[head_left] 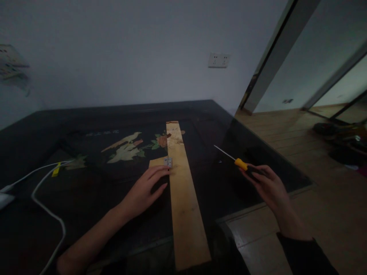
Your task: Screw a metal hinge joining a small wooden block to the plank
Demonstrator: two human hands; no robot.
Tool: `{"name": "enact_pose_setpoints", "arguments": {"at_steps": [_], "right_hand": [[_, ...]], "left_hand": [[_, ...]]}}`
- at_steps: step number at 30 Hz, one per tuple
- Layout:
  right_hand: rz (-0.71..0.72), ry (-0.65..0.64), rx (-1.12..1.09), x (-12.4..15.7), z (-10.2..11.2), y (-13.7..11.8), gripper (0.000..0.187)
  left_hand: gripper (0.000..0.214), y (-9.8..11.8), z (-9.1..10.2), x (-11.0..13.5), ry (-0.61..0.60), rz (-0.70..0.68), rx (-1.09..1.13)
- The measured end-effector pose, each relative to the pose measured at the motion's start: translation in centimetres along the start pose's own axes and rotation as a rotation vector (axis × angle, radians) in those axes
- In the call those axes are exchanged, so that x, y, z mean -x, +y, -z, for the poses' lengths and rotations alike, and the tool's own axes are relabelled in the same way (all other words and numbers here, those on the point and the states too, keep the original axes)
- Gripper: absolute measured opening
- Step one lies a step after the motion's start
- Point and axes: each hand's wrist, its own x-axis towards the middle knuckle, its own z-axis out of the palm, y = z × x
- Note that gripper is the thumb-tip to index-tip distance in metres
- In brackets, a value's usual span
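A long wooden board [185, 198] lies lengthwise on the dark table, its near end reaching past the front edge. Against its left side sits a short piece of wood [156, 162], mostly covered by fingers. A small metal hinge [169, 162] spans the two pieces. My left hand [146, 187] rests over the short piece, fingertips at the hinge and the board, thumb apart. To the right of the board, my right hand [266, 185] is closed round the handle of a screwdriver [241, 164]. Its yellow-collared shaft points up and left, away from the hinge.
The glossy black table [114, 214] has a bird-and-flower picture [124, 151] on its top. A white cable [47, 204] with a yellow tag [56, 169] runs along the left. A wall socket [218, 60] is behind; dark items [344, 141] lie on the floor at right.
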Motion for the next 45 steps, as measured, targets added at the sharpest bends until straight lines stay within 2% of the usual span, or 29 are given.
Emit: {"name": "enact_pose_setpoints", "arguments": {"at_steps": [3,6,10,14,19,27,30,32,35,36,40,42,45], "right_hand": [[0.131,0.005,0.299,0.1,0.1,0.6,0.021],[0.319,-0.006,0.665,-0.3,0.6,1.5,0.021],[0.481,-0.026,0.896,-0.9,1.4,2.7,0.025],[0.516,-0.071,1.077,-1.5,2.0,3.6,0.030],[0.527,-0.085,1.233,-1.7,1.9,4.1,0.035],[0.555,-0.030,1.300,-1.7,1.8,4.3,0.033],[0.616,-0.006,1.284,-1.3,1.5,3.6,0.036],[0.693,0.022,1.230,-0.6,0.6,2.8,0.037],[0.736,-0.007,1.086,1.4,-2.1,1.9,0.035],[0.703,-0.059,1.032,2.1,-3.3,1.9,0.034],[0.494,-0.436,0.892,4.5,-8.4,3.4,0.040],[0.431,-0.521,0.900,5.1,-10.2,4.6,0.048],[0.380,-0.553,0.969,5.5,-11.7,5.7,0.052]], "left_hand": [[0.037,1.4,-1.1,1.4,0.052,0.141,0.055],[0.042,2.3,-3.2,3.1,0.117,0.244,0.077],[0.050,3.3,-6.0,4.7,0.164,0.347,0.044],[0.057,3.9,-7.3,4.8,0.094,0.435,0.034],[0.066,4.4,-7.5,3.8,-0.013,0.475,0.032],[0.068,4.3,-8.0,3.0,-0.016,0.470,0.031],[0.069,4.3,-7.9,2.9,-0.036,0.492,0.039],[0.071,4.4,-7.9,2.8,-0.044,0.501,0.040],[0.070,4.4,-7.8,2.6,-0.045,0.505,0.035],[0.070,4.5,-7.8,2.6,-0.046,0.506,0.035],[0.070,4.6,-8.0,2.2,-0.055,0.517,0.030],[0.071,4.8,-8.0,1.9,-0.068,0.527,0.026],[0.070,5.1,-8.1,1.5,-0.084,0.522,0.026]]}}
